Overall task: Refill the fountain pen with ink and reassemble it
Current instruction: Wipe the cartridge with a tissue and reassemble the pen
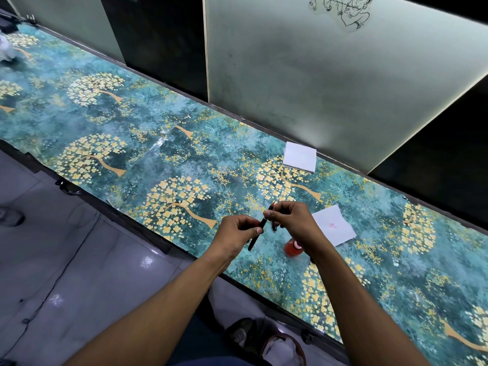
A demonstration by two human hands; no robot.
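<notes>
A slim black fountain pen barrel (255, 236) is pinched in my left hand (239, 232) and slants down to the left above the table. My right hand (291, 220) grips the pen's front section (272, 208), whose nib end points up past my fingertips; the two parts meet between my hands. A small black piece (274, 226) hangs under my right fingers. The ink bottle (292, 248), with red ink, stands on the table just below my right hand, partly hidden by my wrist.
A white tissue with a pink stain (334, 225) lies right of my hands. A stack of white tissues (299, 156) rests near the frosted glass panel (330, 75). The long table (158, 143) has a teal, gold-tree cover. Its front edge runs under my forearms.
</notes>
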